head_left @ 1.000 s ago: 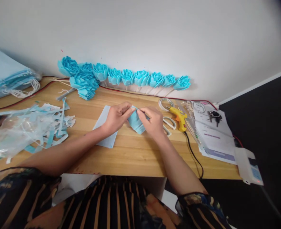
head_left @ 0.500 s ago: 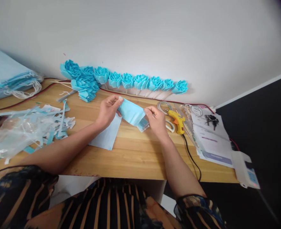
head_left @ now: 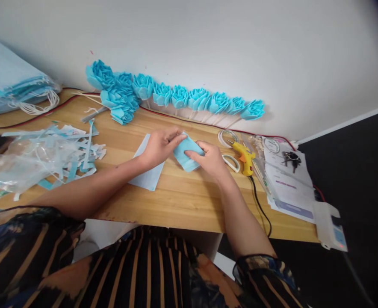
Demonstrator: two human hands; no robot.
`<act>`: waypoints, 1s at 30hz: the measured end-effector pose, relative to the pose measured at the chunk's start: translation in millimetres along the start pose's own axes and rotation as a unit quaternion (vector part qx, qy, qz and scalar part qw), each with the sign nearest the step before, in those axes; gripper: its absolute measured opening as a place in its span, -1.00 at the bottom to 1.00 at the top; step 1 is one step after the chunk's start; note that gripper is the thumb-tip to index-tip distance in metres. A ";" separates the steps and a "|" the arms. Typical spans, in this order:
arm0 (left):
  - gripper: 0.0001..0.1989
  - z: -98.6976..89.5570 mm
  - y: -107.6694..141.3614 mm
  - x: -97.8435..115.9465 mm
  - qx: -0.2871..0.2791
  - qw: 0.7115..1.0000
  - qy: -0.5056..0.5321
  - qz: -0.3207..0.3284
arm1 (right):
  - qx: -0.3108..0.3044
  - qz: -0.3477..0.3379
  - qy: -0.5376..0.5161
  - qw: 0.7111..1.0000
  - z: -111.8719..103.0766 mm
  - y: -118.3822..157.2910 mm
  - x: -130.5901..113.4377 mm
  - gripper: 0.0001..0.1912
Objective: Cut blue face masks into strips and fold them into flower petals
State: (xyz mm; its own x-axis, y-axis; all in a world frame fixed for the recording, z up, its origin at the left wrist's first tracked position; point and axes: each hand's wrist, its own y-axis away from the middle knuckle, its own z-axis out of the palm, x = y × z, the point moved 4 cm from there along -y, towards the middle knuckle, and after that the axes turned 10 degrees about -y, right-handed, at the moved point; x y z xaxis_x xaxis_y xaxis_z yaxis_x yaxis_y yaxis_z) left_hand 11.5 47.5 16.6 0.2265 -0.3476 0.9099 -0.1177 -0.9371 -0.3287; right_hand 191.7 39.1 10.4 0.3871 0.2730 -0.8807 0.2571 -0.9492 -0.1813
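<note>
Between my two hands is a small piece of light blue fabric (head_left: 188, 159), held just above the wooden table (head_left: 176, 203). My left hand (head_left: 159, 146) pinches its upper left corner between thumb and fingers. On the other side my right hand (head_left: 208, 158) grips it, the thumb lying across its front and the fingers behind. Partly under my left hand and wrist lies a flat pale blue sheet (head_left: 148, 176). Blue fabric flowers (head_left: 199, 99) on thin sticks stand in a row against the wall, with more of them bunched at the left end.
Right of my hands lie white-handled scissors (head_left: 231, 163), a tape roll (head_left: 228, 138), a yellow glue gun (head_left: 246, 159), papers (head_left: 287, 184) with keys (head_left: 292, 159), and a power strip (head_left: 330, 226). On the left are scraps and a plastic bag (head_left: 31, 160), and stacked blue masks (head_left: 12, 81).
The fabric was stretched wide between my hands; now it shows smaller and the hands are closer together. My right thumb has moved across its front. The whole view has shifted slightly.
</note>
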 end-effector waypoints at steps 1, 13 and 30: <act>-0.84 -2.7 -3.2 -2.7 0.019 0.999 0.033 -0.021 | 0.005 0.009 -0.010 1.000 -2.5 -0.8 4.6 -0.69; -0.71 -12.5 -18.9 -29.8 0.092 0.971 0.191 -0.114 | 0.122 -0.002 -0.197 0.973 -7.6 -5.1 21.1 -0.64; -0.78 -8.6 -15.5 -39.3 0.090 0.975 0.121 -0.163 | 0.198 -0.017 -0.129 0.971 -8.1 0.0 16.5 -0.56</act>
State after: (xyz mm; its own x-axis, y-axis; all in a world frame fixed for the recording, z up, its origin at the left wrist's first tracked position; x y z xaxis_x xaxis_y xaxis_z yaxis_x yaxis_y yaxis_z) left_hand -3.8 76.0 -12.0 -0.0142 -0.0321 0.9994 0.0979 -0.9947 -0.0305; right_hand 205.3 44.8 -0.6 0.1358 0.3053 -0.9425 -0.1150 -0.9401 -0.3210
